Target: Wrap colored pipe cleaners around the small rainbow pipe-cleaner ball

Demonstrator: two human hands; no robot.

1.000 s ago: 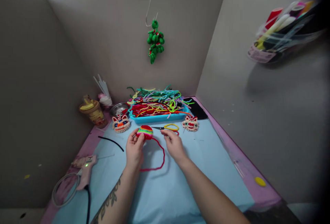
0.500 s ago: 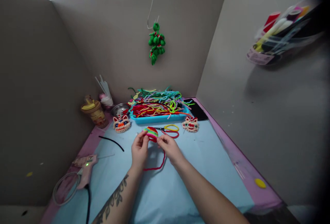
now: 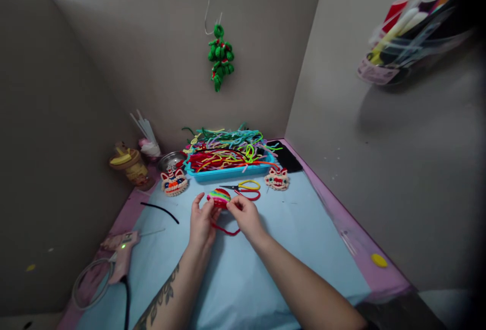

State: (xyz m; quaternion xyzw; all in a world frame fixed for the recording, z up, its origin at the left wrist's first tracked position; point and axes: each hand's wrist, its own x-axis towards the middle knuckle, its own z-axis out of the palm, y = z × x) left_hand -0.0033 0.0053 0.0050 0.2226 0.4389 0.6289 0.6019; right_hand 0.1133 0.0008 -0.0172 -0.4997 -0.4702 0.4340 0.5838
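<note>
Between my hands is a small rounded craft piece [image 3: 219,197] wound in rainbow stripes of fuzzy pipe cleaner. My left hand [image 3: 203,218] grips its left and lower side, with the index finger raised. At its right edge, the fingertips of my right hand [image 3: 243,213] pinch the piece or its strand; which one I cannot tell. A loose red pipe cleaner [image 3: 229,232] hangs in a curve below, between both hands. Just beyond lie scissors [image 3: 246,190] with one yellow and one red handle.
A blue tray [image 3: 212,175] heaped with coloured pipe cleaners stands behind, flanked by two lion-head pieces [image 3: 174,183]. At left are a glue gun [image 3: 123,256] with a green light, a black pipe cleaner [image 3: 161,210], and a cup [image 3: 132,168]. A phone-like black slab [image 3: 286,158] lies back right.
The striped piece has tilted in my fingers, and my left index finger has lifted off it. The red strand is drawn up closer to my hands. The camera view has shifted slightly.
</note>
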